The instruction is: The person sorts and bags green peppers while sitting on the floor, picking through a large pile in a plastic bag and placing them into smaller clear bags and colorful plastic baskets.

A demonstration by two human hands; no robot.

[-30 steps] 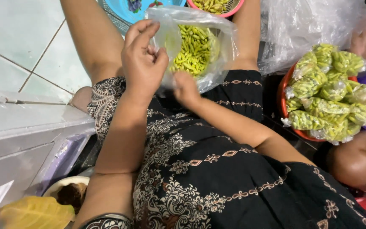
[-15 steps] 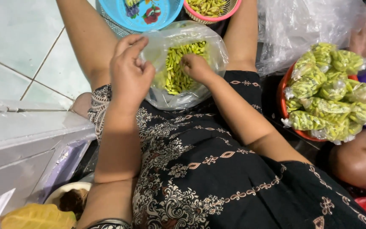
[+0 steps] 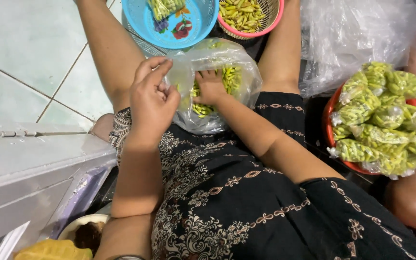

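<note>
Tiles [image 3: 20,58] — pale green, grey-grouted floor

A: The bag [image 3: 208,86] in the lap is thin clear plastic, glossy and crinkled, and so are the packed bags [image 3: 386,120] on the right.

B: And the bowls far off?

A: The blue bowl [image 3: 188,29] is smooth shiny plastic; the pink basket [image 3: 266,26] is perforated plastic. The floor [image 3: 20,62] is glazed tile, the dress [image 3: 246,207] matt printed cloth.
</note>
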